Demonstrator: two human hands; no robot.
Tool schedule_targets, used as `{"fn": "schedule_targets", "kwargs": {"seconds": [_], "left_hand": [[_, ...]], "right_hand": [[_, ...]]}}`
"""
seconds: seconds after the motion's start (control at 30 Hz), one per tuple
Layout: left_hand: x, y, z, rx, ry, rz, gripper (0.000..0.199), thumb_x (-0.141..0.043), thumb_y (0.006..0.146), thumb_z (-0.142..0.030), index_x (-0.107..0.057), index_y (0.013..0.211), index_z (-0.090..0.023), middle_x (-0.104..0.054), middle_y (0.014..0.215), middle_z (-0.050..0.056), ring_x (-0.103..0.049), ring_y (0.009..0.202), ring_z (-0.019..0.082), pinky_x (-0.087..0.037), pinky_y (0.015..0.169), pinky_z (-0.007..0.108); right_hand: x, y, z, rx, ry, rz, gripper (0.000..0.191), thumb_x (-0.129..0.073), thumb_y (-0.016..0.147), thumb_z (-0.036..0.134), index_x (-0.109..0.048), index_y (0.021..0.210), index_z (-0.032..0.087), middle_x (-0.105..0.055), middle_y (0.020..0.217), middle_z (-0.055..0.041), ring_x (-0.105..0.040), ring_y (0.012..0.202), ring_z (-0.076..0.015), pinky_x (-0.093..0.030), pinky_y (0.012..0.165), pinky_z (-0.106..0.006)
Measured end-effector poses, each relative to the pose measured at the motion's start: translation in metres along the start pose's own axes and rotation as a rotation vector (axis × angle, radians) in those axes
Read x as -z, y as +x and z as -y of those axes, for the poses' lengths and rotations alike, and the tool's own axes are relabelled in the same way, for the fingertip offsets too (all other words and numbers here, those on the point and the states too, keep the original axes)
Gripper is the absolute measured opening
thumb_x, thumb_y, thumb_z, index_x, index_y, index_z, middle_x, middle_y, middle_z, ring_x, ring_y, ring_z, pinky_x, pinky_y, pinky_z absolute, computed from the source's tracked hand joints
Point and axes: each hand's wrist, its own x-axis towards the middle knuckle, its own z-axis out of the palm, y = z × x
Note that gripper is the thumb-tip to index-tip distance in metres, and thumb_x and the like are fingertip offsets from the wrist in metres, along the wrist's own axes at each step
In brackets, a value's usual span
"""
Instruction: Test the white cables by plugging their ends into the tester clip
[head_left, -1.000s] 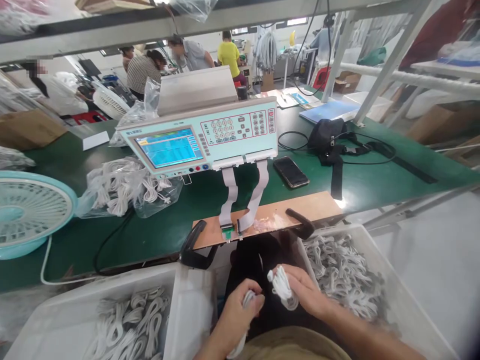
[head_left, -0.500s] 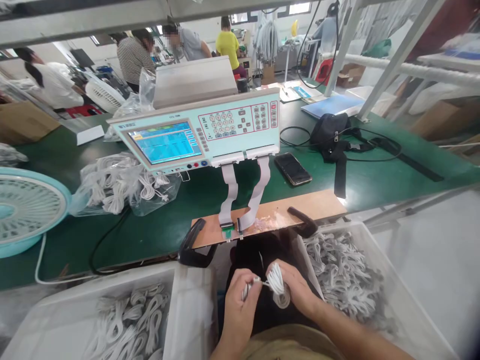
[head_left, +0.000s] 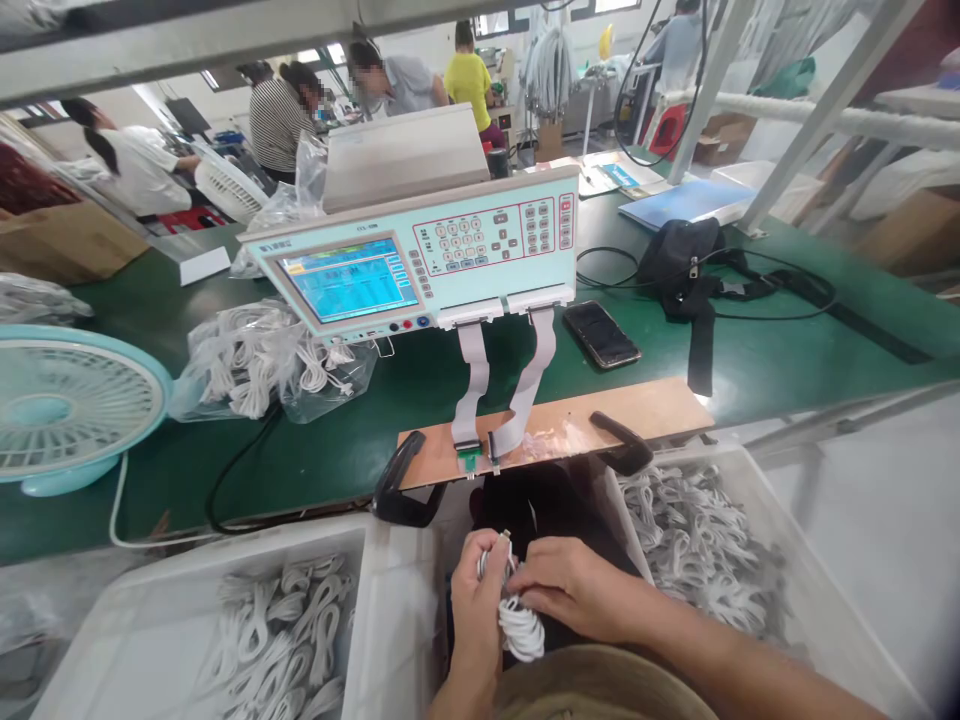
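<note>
Just above my lap, my left hand (head_left: 478, 585) is closed on a coiled white cable (head_left: 523, 630). A small connector end of it sticks up past the thumb. My right hand (head_left: 566, 578) meets it from the right, its thumb and fingers pinched on the cable at the top of the coil. The looped part of the bundle hangs below both hands. Beyond them, a wooden board (head_left: 555, 425) at the table edge carries a small green circuit board (head_left: 470, 461), joined by flat ribbon cables (head_left: 474, 375) to a tester with a lit screen (head_left: 349, 280).
White bins with several coiled cables stand left (head_left: 360, 600) and right (head_left: 814, 600). Black clamps (head_left: 409, 480) grip the board. On the green table lie a phone (head_left: 601, 335), a black bag (head_left: 679, 265), bagged cables (head_left: 255, 370) and a fan (head_left: 67, 410). Several people work behind.
My right hand has moved left against my left hand. The cable coil, earlier under my right hand, now hangs below my left, and the connector end points up. The view has shifted slightly.
</note>
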Motion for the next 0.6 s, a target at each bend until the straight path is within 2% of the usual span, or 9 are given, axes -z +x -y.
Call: {"fn": "schedule_targets", "kwargs": {"seconds": [0.07, 0.1, 0.17, 0.23, 0.3, 0.33, 0.47, 0.6], "left_hand": [[0.001, 0.003, -0.001, -0.015, 0.031, 0.029, 0.031, -0.068, 0.068, -0.046, -0.058, 0.071, -0.017, -0.052, 0.064, -0.001, -0.049, 0.06, 0.013, -0.04, 0.055, 0.02], [0.001, 0.005, -0.002, -0.033, 0.045, 0.031, 0.03, -0.068, 0.068, -0.046, -0.058, 0.07, -0.017, -0.051, 0.064, -0.001, -0.049, 0.061, 0.013, -0.04, 0.056, 0.02], [0.001, 0.009, -0.008, -0.107, 0.08, 0.007, 0.027, -0.065, 0.072, -0.044, -0.058, 0.07, -0.018, -0.051, 0.067, -0.001, -0.049, 0.065, 0.013, -0.041, 0.059, 0.02], [0.002, 0.016, -0.016, -0.193, 0.121, -0.01, 0.024, -0.062, 0.075, -0.041, -0.058, 0.07, -0.018, -0.051, 0.072, -0.001, -0.048, 0.067, 0.013, -0.041, 0.061, 0.02], [0.005, 0.023, -0.023, -0.224, 0.152, -0.004, 0.023, -0.06, 0.077, -0.041, -0.058, 0.07, -0.019, -0.051, 0.072, -0.001, -0.046, 0.062, 0.012, -0.039, 0.056, 0.019], [0.006, 0.028, -0.026, -0.212, 0.158, 0.008, 0.024, -0.06, 0.077, -0.041, -0.058, 0.069, -0.019, -0.05, 0.07, -0.002, -0.044, 0.057, 0.011, -0.037, 0.052, 0.019], [0.014, 0.042, -0.029, -0.138, 0.158, 0.035, 0.027, -0.062, 0.074, -0.045, -0.059, 0.068, -0.019, -0.048, 0.062, -0.004, -0.041, 0.049, 0.009, -0.035, 0.044, 0.019], [0.019, 0.051, -0.027, -0.152, 0.186, 0.039, 0.031, -0.061, 0.073, -0.049, -0.059, 0.067, -0.018, -0.047, 0.058, -0.004, -0.042, 0.049, 0.01, -0.035, 0.042, 0.018]], "right_hand": [[0.004, 0.006, -0.001, 0.04, -0.027, 0.045, 0.021, -0.045, 0.089, 0.024, -0.065, 0.088, 0.018, -0.058, 0.078, -0.0055, -0.053, 0.072, -0.0149, -0.042, 0.066, -0.024], [0.004, 0.01, -0.001, 0.037, -0.036, 0.028, 0.02, -0.045, 0.088, 0.023, -0.064, 0.083, 0.017, -0.057, 0.076, -0.0048, -0.052, 0.071, -0.0148, -0.041, 0.065, -0.024], [0.001, 0.018, -0.005, -0.039, -0.013, -0.107, 0.02, -0.046, 0.087, 0.023, -0.059, 0.073, 0.017, -0.054, 0.07, -0.0021, -0.049, 0.066, -0.0139, -0.039, 0.062, -0.024], [-0.005, 0.028, -0.011, -0.173, 0.084, -0.316, 0.021, -0.047, 0.086, 0.026, -0.054, 0.068, 0.018, -0.049, 0.067, 0.0005, -0.046, 0.063, -0.0127, -0.038, 0.059, -0.023], [-0.011, 0.038, -0.019, -0.277, 0.235, -0.481, 0.024, -0.048, 0.086, 0.031, -0.05, 0.066, 0.018, -0.046, 0.065, 0.0022, -0.044, 0.061, -0.0119, -0.037, 0.058, -0.023], [-0.013, 0.042, -0.023, -0.306, 0.308, -0.521, 0.026, -0.049, 0.085, 0.035, -0.05, 0.066, 0.018, -0.045, 0.063, 0.0027, -0.043, 0.06, -0.0117, -0.037, 0.057, -0.022], [-0.017, 0.058, -0.037, -0.37, 0.487, -0.573, 0.033, -0.057, 0.078, 0.046, -0.056, 0.065, 0.016, -0.048, 0.058, 0.0028, -0.043, 0.055, -0.0114, -0.036, 0.053, -0.023], [-0.018, 0.067, -0.041, -0.399, 0.543, -0.624, 0.035, -0.062, 0.073, 0.049, -0.06, 0.065, 0.015, -0.053, 0.057, 0.0016, -0.046, 0.053, -0.012, -0.037, 0.052, -0.024]]}}
